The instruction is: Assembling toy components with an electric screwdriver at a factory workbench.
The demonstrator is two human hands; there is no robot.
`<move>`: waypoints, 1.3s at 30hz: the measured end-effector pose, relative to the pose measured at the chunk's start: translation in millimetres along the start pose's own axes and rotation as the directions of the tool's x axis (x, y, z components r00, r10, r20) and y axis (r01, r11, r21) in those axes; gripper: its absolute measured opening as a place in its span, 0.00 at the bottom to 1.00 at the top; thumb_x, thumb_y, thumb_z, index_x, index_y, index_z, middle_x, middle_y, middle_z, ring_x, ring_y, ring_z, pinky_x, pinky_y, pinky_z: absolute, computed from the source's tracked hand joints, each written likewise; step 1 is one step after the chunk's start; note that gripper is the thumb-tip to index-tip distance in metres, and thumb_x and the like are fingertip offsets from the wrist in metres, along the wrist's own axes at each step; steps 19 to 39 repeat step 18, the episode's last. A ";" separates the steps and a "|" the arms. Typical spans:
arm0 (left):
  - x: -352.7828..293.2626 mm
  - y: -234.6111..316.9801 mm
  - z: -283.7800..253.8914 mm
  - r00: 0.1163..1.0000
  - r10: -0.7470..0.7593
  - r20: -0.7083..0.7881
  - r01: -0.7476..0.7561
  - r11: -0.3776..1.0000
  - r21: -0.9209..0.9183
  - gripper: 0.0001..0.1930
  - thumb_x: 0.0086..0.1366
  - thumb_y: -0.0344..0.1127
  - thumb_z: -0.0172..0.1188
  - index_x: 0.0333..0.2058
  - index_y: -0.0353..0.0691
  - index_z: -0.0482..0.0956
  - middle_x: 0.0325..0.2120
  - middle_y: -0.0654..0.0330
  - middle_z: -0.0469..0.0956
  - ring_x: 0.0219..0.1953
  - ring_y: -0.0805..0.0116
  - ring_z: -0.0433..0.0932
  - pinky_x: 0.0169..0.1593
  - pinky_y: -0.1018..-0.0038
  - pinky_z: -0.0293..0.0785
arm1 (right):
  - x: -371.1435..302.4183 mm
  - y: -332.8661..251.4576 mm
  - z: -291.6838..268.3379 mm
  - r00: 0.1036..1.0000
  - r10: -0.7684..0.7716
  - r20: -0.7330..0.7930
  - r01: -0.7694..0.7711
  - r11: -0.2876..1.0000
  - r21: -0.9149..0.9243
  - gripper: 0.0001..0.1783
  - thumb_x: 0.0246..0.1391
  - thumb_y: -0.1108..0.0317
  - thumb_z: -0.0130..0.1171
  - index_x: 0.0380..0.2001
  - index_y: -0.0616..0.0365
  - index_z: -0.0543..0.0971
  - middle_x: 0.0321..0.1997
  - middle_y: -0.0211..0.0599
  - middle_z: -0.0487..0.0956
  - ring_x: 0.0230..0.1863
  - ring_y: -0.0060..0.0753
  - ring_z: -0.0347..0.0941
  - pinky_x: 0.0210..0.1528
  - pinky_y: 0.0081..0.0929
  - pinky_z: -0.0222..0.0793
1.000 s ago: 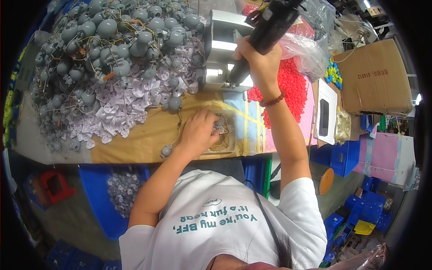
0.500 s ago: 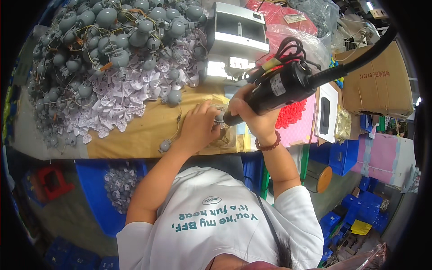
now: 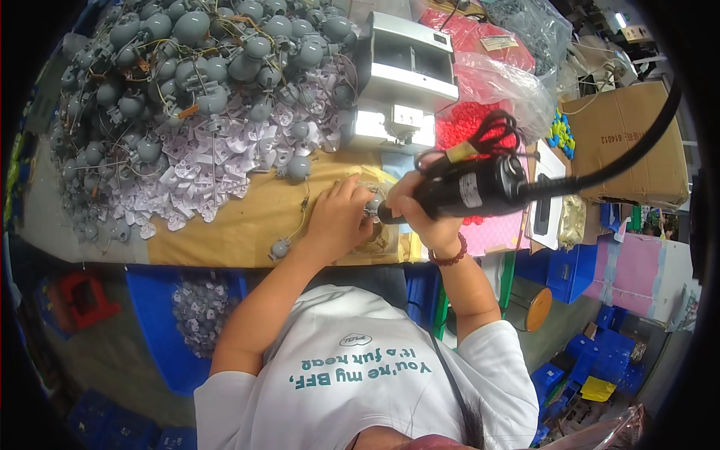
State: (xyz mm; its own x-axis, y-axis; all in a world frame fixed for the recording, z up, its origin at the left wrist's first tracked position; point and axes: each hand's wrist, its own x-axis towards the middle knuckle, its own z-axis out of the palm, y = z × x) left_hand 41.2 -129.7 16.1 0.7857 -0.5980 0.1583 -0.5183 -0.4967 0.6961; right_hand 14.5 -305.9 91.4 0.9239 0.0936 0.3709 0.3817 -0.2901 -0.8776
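My right hand [image 3: 429, 223] grips a black electric screwdriver [image 3: 471, 190], its tip end pointing left at a small grey part [image 3: 373, 206]. My left hand [image 3: 337, 219] has its fingers closed around that part, which sits over a clear plastic block [image 3: 384, 238] taped near the table's front edge. The screwdriver's tip and most of the part are hidden by the hands. To the left of my left hand lies a grey ball [image 3: 280, 248] with a thin wire trailing from it.
Grey ball-shaped parts [image 3: 247, 64] and white plastic pieces [image 3: 199, 172] are heaped at the left. A white-and-black machine [image 3: 411, 60] stands at the back. Behind the screwdriver are red small parts [image 3: 472, 124]. A blue bin [image 3: 150, 322] sits below the table, a carton [image 3: 626, 142] at the right.
The screwdriver's rear end has swung down toward me, so the tool lies flatter. My left hand keeps its place on the grey part. The whole view has shifted slightly.
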 end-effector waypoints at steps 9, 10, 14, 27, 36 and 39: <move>-2.5 -2.0 -0.1 1.000 -0.004 0.022 0.006 0.998 -0.060 0.23 0.49 0.33 0.70 0.45 0.41 0.76 0.55 0.45 0.72 0.57 0.48 0.73 0.54 0.58 0.70 | -11.2 0.4 7.9 0.998 -0.020 0.055 0.000 0.939 0.343 0.11 0.55 0.76 0.62 0.32 0.54 0.68 0.25 0.31 0.72 0.26 0.30 0.71 0.36 0.31 0.73; -3.1 -2.5 0.1 1.000 -0.005 0.022 0.006 0.998 -0.060 0.23 0.49 0.33 0.70 0.45 0.41 0.76 0.55 0.45 0.72 0.57 0.48 0.73 0.55 0.58 0.70 | -12.4 3.7 6.9 0.998 -0.022 0.066 -0.002 0.941 0.340 0.11 0.54 0.78 0.61 0.33 0.54 0.68 0.25 0.30 0.72 0.26 0.30 0.71 0.36 0.32 0.73; -4.4 -2.8 1.2 1.000 -0.002 0.019 0.003 0.998 -0.065 0.23 0.49 0.32 0.70 0.45 0.41 0.76 0.56 0.45 0.72 0.58 0.48 0.73 0.55 0.57 0.70 | -14.1 6.7 5.9 0.994 -0.060 0.088 0.026 0.940 0.340 0.16 0.51 0.83 0.59 0.37 0.53 0.67 0.26 0.30 0.71 0.27 0.30 0.71 0.36 0.34 0.73; -3.9 -1.1 2.3 1.000 -0.024 0.014 0.025 0.996 -0.090 0.24 0.47 0.29 0.70 0.45 0.42 0.74 0.53 0.47 0.73 0.59 0.47 0.71 0.58 0.56 0.68 | -16.2 3.6 8.0 0.993 -0.088 0.078 0.054 0.931 0.362 0.18 0.51 0.85 0.58 0.40 0.53 0.66 0.29 0.30 0.71 0.28 0.30 0.71 0.38 0.35 0.74; -3.9 -1.1 2.3 1.000 -0.024 0.014 0.025 0.996 -0.090 0.24 0.47 0.29 0.70 0.45 0.42 0.74 0.53 0.47 0.73 0.59 0.47 0.71 0.58 0.56 0.68 | -16.2 3.6 8.0 0.993 -0.088 0.078 0.054 0.931 0.362 0.18 0.51 0.85 0.58 0.40 0.53 0.66 0.29 0.30 0.71 0.28 0.30 0.71 0.38 0.35 0.74; -3.9 -1.1 2.3 1.000 -0.024 0.014 0.025 0.996 -0.090 0.24 0.47 0.29 0.70 0.45 0.42 0.74 0.53 0.47 0.73 0.59 0.47 0.71 0.58 0.56 0.68 | -16.2 3.6 8.0 0.993 -0.088 0.078 0.054 0.931 0.362 0.18 0.51 0.85 0.58 0.40 0.53 0.66 0.29 0.30 0.71 0.28 0.30 0.71 0.38 0.35 0.74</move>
